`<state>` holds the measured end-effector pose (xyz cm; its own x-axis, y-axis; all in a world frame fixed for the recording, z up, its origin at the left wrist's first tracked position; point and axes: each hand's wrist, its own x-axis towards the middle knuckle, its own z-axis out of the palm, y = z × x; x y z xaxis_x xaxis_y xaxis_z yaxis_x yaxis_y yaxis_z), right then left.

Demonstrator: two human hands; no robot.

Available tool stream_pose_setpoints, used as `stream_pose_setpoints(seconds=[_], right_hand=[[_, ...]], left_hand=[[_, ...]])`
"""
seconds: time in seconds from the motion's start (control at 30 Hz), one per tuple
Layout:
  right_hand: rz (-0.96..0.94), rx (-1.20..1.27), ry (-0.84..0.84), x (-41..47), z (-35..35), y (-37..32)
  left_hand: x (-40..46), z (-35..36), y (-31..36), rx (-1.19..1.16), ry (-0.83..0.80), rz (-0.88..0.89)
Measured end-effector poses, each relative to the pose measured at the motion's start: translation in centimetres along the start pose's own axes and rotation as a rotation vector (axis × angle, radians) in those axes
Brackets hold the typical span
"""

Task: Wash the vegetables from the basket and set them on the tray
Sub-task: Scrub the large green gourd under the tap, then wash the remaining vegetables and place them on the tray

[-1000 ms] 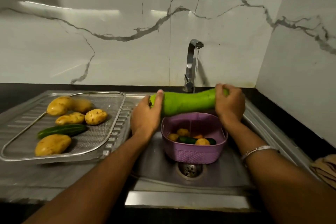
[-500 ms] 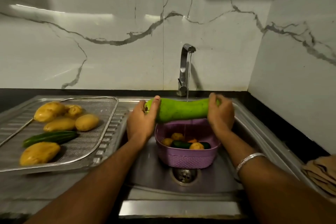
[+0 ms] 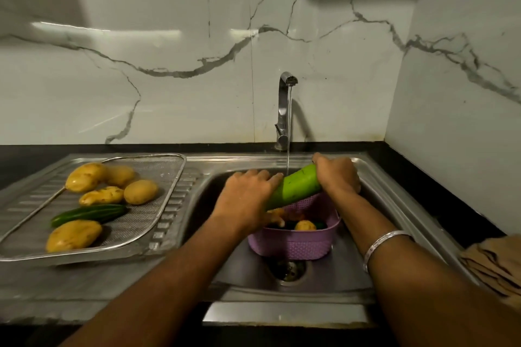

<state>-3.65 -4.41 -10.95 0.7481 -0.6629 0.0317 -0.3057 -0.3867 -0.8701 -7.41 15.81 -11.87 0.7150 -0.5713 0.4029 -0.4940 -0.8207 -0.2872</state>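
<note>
Bottle gourd [image 3: 298,187]: long, pale green, held tilted over the sink [image 3: 375,177], its far end raised to the right, its near end low to the left; a thin stream of water from the tap [image 3: 284,110] lands on its upper part. Right hand [image 3: 337,175]: fingers curled over the gourd's raised end, gripping it. Left hand [image 3: 248,197]: laid over the gourd's lower end, fingers wrapped across it, holding it. Basket [image 3: 296,244]: purple, perforated plastic, standing in the sink bowl directly beneath the gourd and just behind the drain [image 3: 287,270]; contents partly hidden by the left hand, with one potato [image 3: 305,225] and some dark green vegetables visible inside. Tray [image 3: 169,194]: metal mesh with a wire rim, resting on the ribbed drainboard left of the bowl; it carries five potatoes and one dark green cucumber [image 3: 90,214] lying lengthwise between the nearest potato and the rest. Right wrist: silver bangle [image 3: 383,242]. Far right edge: folded striped cloth [image 3: 496,265] on the dark counter. Wall: white marble with grey veins.
</note>
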Motion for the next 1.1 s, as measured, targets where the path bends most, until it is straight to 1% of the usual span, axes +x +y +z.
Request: stream_pose_setpoints(seconds=[0.03, 0.1, 0.17, 0.2, 0.3, 0.43, 0.5, 0.57, 0.63, 0.73, 0.87, 0.97, 1.1], right_hand=[[-0.007, 0.004, -0.019, -0.2, 0.0, -0.3], [-0.025, 0.018, -0.031, -0.4, -0.4, -0.5], [-0.092, 0.095, -0.026, -0.2, -0.4, -0.8], [-0.115, 0.171, -0.028, 0.0, -0.5, -0.8], [-0.145, 0.376, -0.084, 0.3, 0.5, -0.9], [-0.149, 0.354, -0.170, 0.4, 0.7, 0.0], [-0.142, 0.356, -0.194, 0.4, 0.8, 0.4], [-0.143, 0.353, -0.211, 0.3, 0.8, 0.2], [-0.147, 0.327, -0.231, 0.3, 0.8, 0.3], [-0.170, 0.283, -0.283, 0.2, 1.0, 1.0], [-0.201, 0.222, -0.335, 0.3, 1.4, 1.7], [-0.210, 0.184, -0.343, 0.4, 1.6, 1.8], [-0.238, 0.171, -0.355, 0.5, 1.7, 2.0]], left_hand=[[0.2, 0.3, 0.3, 0.046, -0.007, -0.002], [0.6, 0.0, 0.5, 0.074, 0.043, 0.004], [0.2, -1.1, 0.2, 0.019, 0.046, -0.027], [0.0, -1.6, 0.1, -0.050, 0.044, -0.073], [-1.2, -3.6, -1.4, -0.384, 0.084, -0.325], [-2.1, -8.6, -5.4, -0.792, 0.055, -0.643], [-3.2, -11.1, -8.4, -0.936, 0.037, -0.759], [-4.6, -12.5, -11.0, -0.928, 0.006, -0.811], [-6.1, -12.6, -12.9, -0.848, -0.019, -0.851], [-8.1, -11.3, -14.6, -0.773, -0.084, -0.935], [-10.2, -8.6, -15.3, -0.761, -0.153, -1.042], [-10.9, -7.0, -15.2, -0.834, -0.170, -1.025], [-10.8, -5.8, -14.7, -0.912, -0.122, -0.988]])
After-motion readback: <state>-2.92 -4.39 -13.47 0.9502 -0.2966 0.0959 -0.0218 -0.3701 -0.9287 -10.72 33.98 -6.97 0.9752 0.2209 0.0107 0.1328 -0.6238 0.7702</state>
